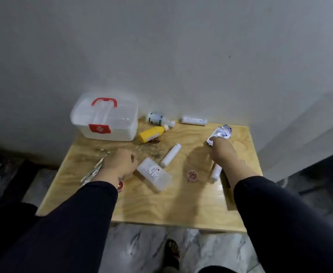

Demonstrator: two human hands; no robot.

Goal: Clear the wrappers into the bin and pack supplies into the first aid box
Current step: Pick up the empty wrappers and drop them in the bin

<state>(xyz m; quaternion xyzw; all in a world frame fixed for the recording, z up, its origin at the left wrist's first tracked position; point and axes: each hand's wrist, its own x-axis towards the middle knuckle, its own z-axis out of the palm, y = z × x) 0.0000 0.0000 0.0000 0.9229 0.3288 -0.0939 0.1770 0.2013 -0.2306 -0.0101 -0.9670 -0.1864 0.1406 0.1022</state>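
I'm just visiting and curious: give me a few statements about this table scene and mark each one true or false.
1. The first aid box has its lid shut. True.
2. The yellow bottle stands upright. False: it lies on its side.
3. The right hand is on a blue and white wrapper. True.
4. The left hand is empty. False: it holds a silvery wrapper.
5. The box sits at the table's near edge. False: it is at the far left corner, by the wall.
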